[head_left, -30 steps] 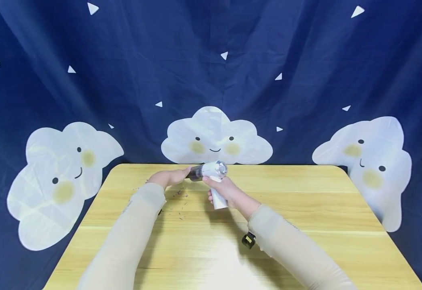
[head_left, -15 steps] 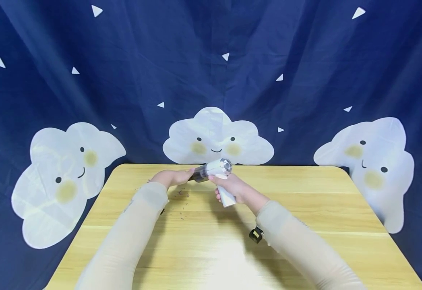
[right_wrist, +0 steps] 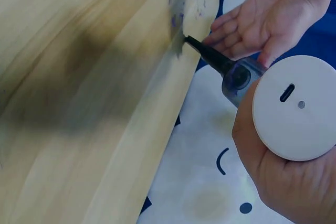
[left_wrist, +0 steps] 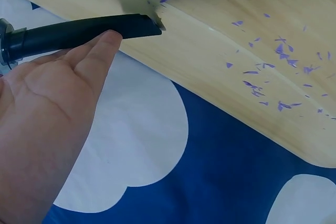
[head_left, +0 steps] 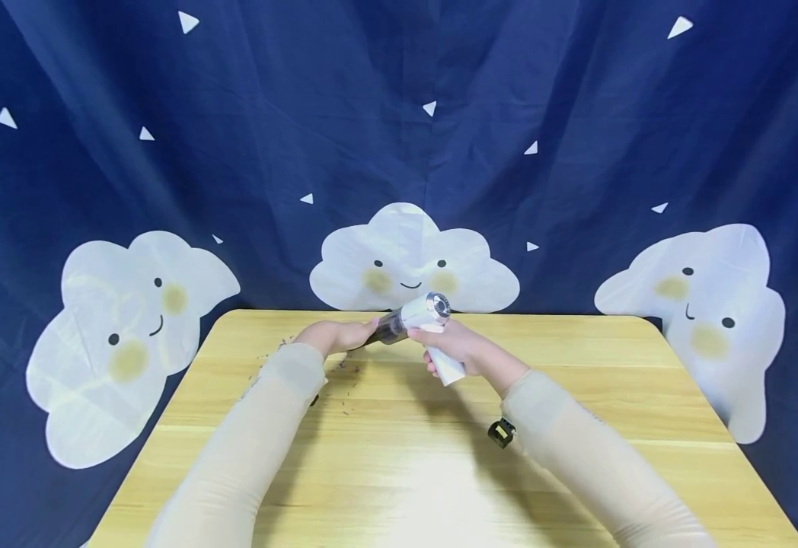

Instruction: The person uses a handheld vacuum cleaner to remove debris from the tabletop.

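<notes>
A white handheld vacuum cleaner (head_left: 416, 313) with a silver end and dark clear dust cup is tilted over the far part of the table. My right hand (head_left: 467, 348) grips its handle, whose round white base (right_wrist: 294, 124) faces the right wrist camera. Along the black crevice nozzle (left_wrist: 84, 34) lie the fairly straight fingers of my left hand (head_left: 333, 336), with the thumb close to the dust cup (right_wrist: 241, 80). The nozzle's tip points down near the tabletop; contact is unclear. Small purple scraps (left_wrist: 283, 51) are scattered on the wood around there.
The light wooden table (head_left: 385, 457) ends at a far edge just beyond the hands. Behind it hangs a dark blue curtain (head_left: 344, 91) with white clouds. A small black wrist camera (head_left: 502, 433) sits under the right sleeve.
Both hands and the vacuum cleaner have shifted to the right. The vacuum's silver end has risen, and its handle slants more. The head view has also drifted slightly.
</notes>
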Action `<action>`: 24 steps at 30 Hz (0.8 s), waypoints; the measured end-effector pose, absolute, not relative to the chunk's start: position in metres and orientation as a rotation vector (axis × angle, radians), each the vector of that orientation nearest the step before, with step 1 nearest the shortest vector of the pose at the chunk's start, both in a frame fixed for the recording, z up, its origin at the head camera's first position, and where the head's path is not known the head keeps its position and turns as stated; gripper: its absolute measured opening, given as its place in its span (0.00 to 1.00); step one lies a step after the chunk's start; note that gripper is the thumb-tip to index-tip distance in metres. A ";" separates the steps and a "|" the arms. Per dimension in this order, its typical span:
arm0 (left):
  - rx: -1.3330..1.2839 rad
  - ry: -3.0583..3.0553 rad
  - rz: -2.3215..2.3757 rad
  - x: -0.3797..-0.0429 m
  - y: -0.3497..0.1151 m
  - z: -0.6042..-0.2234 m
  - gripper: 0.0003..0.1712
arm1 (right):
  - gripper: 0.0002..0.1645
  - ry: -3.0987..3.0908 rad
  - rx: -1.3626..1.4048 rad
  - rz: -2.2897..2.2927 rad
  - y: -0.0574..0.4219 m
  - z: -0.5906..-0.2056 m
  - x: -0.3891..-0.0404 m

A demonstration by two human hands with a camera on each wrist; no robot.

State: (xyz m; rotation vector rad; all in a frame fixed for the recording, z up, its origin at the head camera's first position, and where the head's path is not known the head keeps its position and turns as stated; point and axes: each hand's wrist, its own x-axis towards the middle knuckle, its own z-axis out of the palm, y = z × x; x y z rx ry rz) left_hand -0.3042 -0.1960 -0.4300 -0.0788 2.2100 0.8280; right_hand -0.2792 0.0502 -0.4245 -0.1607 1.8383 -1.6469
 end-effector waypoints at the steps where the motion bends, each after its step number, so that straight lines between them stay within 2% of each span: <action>1: -0.072 2.214 0.824 -0.304 -0.195 -0.430 0.46 | 0.18 1.840 -0.168 -1.644 0.052 -0.424 -0.279; 7: -0.093 2.208 0.832 -0.304 -0.191 -0.432 0.47 | 0.19 1.847 -0.171 -1.620 0.058 -0.420 -0.280; 24: -0.114 2.213 0.744 -0.296 -0.185 -0.427 0.48 | 0.15 1.788 -0.164 -1.589 0.069 -0.418 -0.280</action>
